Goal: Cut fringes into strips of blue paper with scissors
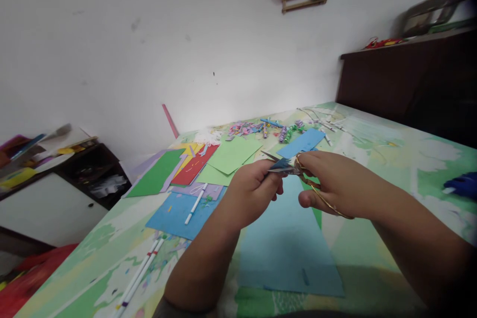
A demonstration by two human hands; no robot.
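Note:
My right hand (333,179) grips scissors (285,170) with gold-coloured handles, their blades spread apart and pointing left. Between the blades is a small piece of blue paper (282,163) with what look like fringed cuts. My left hand (251,191) pinches this piece from the left, its fingers close to the blades. Below both hands a large light blue sheet (290,253) lies on the table, with a small blue scrap on its near part. Just beyond the hands is a smaller blue paper (301,143).
Left of my hands lie green paper (158,174), red paper (194,165), light green sheets (233,154) and blue paper (167,213) with a white stick (196,203). Curled paper pieces (246,129) lie near the wall. A dark cabinet (391,74) stands right.

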